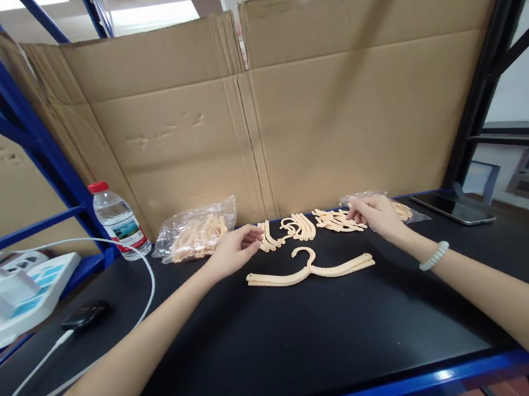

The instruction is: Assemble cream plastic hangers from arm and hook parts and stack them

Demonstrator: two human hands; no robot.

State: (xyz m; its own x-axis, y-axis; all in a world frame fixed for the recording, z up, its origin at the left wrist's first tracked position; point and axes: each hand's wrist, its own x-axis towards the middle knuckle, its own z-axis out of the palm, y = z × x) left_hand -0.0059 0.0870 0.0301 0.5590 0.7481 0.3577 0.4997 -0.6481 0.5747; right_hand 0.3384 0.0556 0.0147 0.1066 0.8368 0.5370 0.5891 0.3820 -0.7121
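On the black table lies a cream plastic folding hanger (310, 273), its hook pointing away from me and both arms spread sideways. My left hand (233, 252) is open, fingers stretched toward a small group of curved hanger arms (269, 236). My right hand (375, 214) is at the right-hand pile of cream hanger arms (336, 220), its fingers bent and closed at a piece on the pile's edge. Between the hands sits a group of hanger hooks (298, 227), with curved pieces beside it. The right fingertips are partly hidden.
A clear bag of hanger parts (199, 232) and a water bottle (119, 222) stand at the back left. Another bag (402, 210) lies behind my right hand, near a phone (451, 207). A power strip (22, 299), a black device (85, 315) and white cables (151, 291) are at left. Cardboard (173, 139) walls the back.
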